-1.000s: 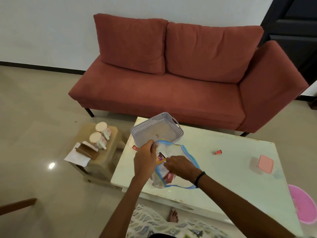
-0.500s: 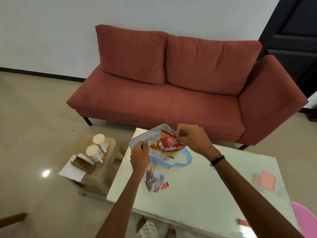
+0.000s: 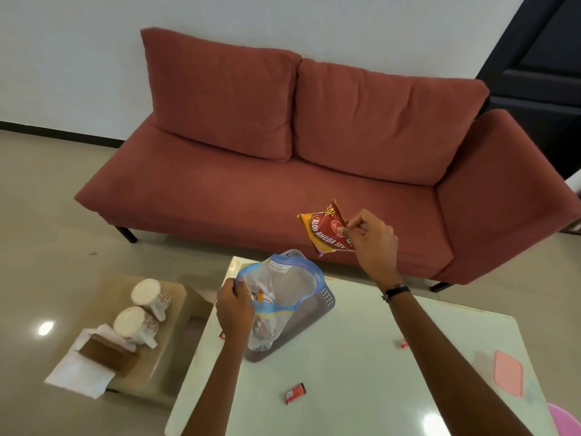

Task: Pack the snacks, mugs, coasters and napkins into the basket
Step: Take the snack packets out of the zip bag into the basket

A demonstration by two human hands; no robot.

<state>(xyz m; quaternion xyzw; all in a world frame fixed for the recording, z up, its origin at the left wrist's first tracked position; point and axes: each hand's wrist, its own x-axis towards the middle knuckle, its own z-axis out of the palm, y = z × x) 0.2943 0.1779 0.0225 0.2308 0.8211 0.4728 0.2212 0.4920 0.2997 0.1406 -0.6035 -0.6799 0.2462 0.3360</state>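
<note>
Barely started tbh: right hand (image 3: 372, 239) pinching sev packet (image 3: 327, 229), left hand (image 3: 234, 306) gripping zip bag (image 3: 283, 284), mugs (image 3: 143, 309), coasters (image 3: 105, 354), napkins (image 3: 78, 374) unpacked beside basket (image 3: 325, 298).

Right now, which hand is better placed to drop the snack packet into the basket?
Right. The right hand already pinches the snack packet, lifted above the basket. The left hand is occupied gripping the zip bag by its rim.
</note>
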